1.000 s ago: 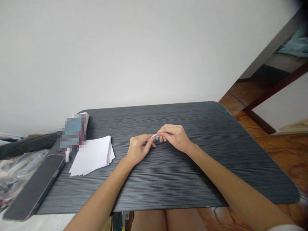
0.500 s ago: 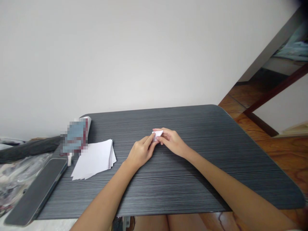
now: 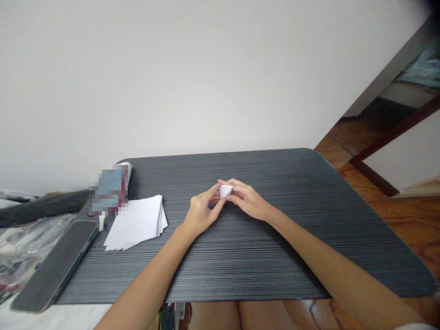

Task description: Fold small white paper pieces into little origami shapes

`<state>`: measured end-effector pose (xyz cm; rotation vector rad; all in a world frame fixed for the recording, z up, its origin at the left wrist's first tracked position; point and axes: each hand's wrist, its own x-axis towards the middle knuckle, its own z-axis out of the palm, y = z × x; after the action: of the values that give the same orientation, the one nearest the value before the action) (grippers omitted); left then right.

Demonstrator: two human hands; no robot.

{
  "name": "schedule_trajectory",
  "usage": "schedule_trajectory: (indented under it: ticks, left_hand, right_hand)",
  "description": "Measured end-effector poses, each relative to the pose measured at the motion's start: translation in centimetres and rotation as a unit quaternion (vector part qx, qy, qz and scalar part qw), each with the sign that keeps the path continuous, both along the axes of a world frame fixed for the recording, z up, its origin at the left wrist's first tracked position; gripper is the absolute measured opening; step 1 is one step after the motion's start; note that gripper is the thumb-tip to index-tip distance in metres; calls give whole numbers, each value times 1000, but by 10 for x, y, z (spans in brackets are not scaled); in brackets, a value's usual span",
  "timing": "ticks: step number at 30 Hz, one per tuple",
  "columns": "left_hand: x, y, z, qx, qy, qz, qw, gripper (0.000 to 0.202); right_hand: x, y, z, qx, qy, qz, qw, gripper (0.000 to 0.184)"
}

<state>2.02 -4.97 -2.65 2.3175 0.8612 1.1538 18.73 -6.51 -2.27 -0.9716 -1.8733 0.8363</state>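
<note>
Both hands meet over the middle of a dark grey ribbed table (image 3: 275, 256). Between them is a small folded piece of white paper (image 3: 225, 190), triangular in outline. My left hand (image 3: 202, 211) pinches its left side with thumb and fingertips. My right hand (image 3: 246, 198) grips its right side, fingers curled around it. The paper is held just above the table top.
A stack of white paper squares (image 3: 137, 223) lies on the table's left part. Behind it stands a blurred blue-and-red object (image 3: 109, 190). A dark flat device (image 3: 55, 266) rests along the left edge. Wooden floor (image 3: 405, 215) shows to the right.
The folded paper has turned from edge-on to showing a flat triangular face. Both hands shifted slightly away from me on the table and stay pinched on it.
</note>
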Motion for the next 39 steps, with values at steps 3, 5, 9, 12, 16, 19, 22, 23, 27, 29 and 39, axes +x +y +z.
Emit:
schedule_trajectory:
  ticks: [3,5,9,12,16,19,22,23,27,29,39]
  left_hand:
    - [1,-1,1,-17,-11,-2,1000,34]
    - [1,-2,1,-36,-16,0,999,32]
    - [1,-3,4,-96,-30,-11,995,29]
    - [3,-3,5,-125,-32,-3,992,27]
    - [7,-1,2,-115,0,35,993,25]
    - [8,2,-4,-81,37,73,993,24]
    - [8,3,-8,-61,58,82,993,26]
    - [8,3,-9,-64,57,81,993,27]
    - [7,2,-5,-134,2,66,989,31]
    - [8,2,0,-186,-48,55,980,33]
    - [1,7,27,-381,-194,-47,903,42]
  right_hand:
    - [-1,-1,-1,23,-27,-3,999,35]
    - [-3,-3,-2,33,-44,-15,998,36]
    - [-7,-8,-4,33,-26,-54,998,38]
    - [-10,-11,-3,17,21,-63,998,32]
    - [-18,-14,-1,48,-4,-102,994,21]
    - [-25,-15,-3,69,-35,-168,983,21]
    - [-28,-15,-6,64,-60,-202,975,22]
    - [-28,-14,-6,61,-60,-203,975,22]
    - [-25,-13,-8,39,-10,-188,981,24]
    - [-23,-11,-9,24,47,-168,984,24]
    - [-15,-5,-5,-28,181,-93,979,23]
